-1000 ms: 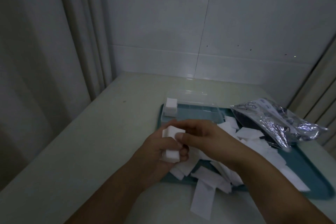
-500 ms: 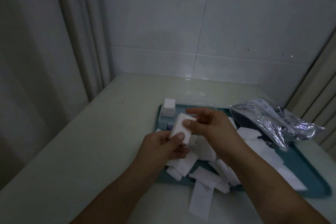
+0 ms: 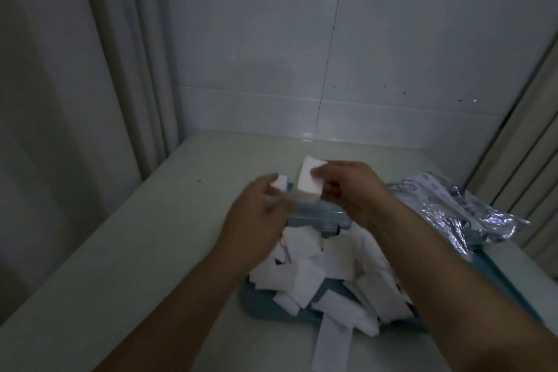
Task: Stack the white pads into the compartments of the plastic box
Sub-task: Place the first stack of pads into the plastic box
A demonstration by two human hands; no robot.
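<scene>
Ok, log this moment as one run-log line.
right hand: holds pad stack over plastic box | left hand: open beside it | loose pads: heaped on tray

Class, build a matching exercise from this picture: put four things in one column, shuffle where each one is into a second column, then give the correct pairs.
Things:
1. stack of pads
2. loose pads
3. foil bag
4. teal tray

Places:
A. on the counter, under the pile
B. in the right hand, above the plastic box
C. at the tray's right end
D. heaped on the tray

Pairs: 1-B, 2-D, 3-C, 4-A
</scene>
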